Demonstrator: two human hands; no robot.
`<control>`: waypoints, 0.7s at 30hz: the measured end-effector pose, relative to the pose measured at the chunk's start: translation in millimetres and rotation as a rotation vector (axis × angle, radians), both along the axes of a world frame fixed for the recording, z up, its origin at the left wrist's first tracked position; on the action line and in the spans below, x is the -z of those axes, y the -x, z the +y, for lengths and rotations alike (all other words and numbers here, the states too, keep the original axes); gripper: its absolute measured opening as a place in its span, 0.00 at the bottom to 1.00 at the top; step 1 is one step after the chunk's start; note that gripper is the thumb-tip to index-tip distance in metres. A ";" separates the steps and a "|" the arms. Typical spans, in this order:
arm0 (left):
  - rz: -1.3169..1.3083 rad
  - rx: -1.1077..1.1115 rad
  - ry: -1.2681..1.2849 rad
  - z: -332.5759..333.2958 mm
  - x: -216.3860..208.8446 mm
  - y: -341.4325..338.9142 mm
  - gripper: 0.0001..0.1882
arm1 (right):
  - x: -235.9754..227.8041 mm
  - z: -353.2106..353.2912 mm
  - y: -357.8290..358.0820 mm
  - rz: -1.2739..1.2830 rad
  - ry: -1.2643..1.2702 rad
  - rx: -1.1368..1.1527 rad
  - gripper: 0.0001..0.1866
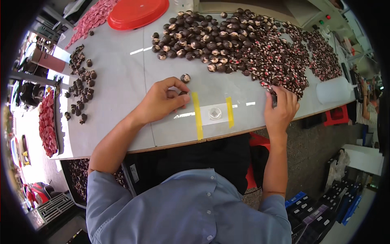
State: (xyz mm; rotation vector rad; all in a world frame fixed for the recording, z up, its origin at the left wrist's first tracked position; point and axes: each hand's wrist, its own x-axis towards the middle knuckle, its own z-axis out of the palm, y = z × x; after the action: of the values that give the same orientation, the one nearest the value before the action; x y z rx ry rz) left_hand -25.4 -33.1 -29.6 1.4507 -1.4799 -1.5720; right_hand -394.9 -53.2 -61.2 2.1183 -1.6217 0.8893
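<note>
My left hand (164,99) is closed, thumb and fingers pinching a small dark brown rounded piece (183,93). Just beyond its fingertips, a dark ball-like piece with a pale patch (185,78) lies on the table. At the right, my right hand (281,106) grips a small dark piece (274,100), partly hidden by the fingers, beside the heap of little dark, white and red pieces (280,57). Between my hands, a white card (207,118) is held down by two yellow tape strips (197,118), with a clear round fitting (215,113) on it.
Larger dark balls with pale patches (195,34) are heaped at the back. A red oval lid or tray (138,14) lies at the far left near pink pieces (91,20). Dark pieces (81,89) are scattered leftward. A white bottle (334,90) lies at the right edge.
</note>
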 end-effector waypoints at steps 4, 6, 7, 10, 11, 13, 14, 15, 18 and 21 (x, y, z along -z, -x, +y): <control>0.068 -0.075 0.093 -3.0 6.4 11.4 0.13 | 0.6 6.0 -4.4 -0.046 -0.013 -0.188 0.16; 0.092 -0.119 0.124 1.5 3.5 11.7 0.14 | 0.2 7.3 -12.5 -0.096 -0.056 -0.254 0.17; 0.106 -0.162 0.158 2.6 3.4 11.4 0.15 | -0.9 7.1 -15.8 -0.155 -0.093 -0.319 0.17; 0.024 -0.099 0.157 4.2 10.8 -1.1 0.14 | -2.6 10.3 -18.8 -0.164 -0.138 -0.327 0.19; -0.034 -0.067 0.172 3.8 12.4 -2.1 0.14 | -5.5 11.4 -18.4 -0.171 -0.158 -0.327 0.20; -0.012 -0.070 0.151 2.5 14.8 -3.7 0.13 | -7.5 13.6 -19.6 -0.216 -0.148 -0.308 0.22; -0.032 -0.060 0.154 2.4 15.0 -4.2 0.13 | -10.8 15.6 -21.1 -0.212 -0.161 -0.252 0.21; -0.052 -0.051 0.157 2.5 14.8 -4.4 0.13 | -14.2 17.2 -23.5 -0.209 -0.173 -0.198 0.21; -0.045 -0.042 0.124 3.2 12.9 -5.0 0.14 | -15.8 14.6 -27.0 -0.215 -0.312 -0.177 0.22; 0.023 -0.024 0.175 6.0 12.6 -1.7 0.16 | -13.0 13.4 -26.1 -0.230 -0.362 -0.167 0.22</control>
State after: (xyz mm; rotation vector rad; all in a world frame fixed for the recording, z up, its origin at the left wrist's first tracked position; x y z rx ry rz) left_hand -23.7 -27.1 -42.2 1.3412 -1.5399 -1.4025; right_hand -368.7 -39.8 -48.1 2.5042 -1.8586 0.9836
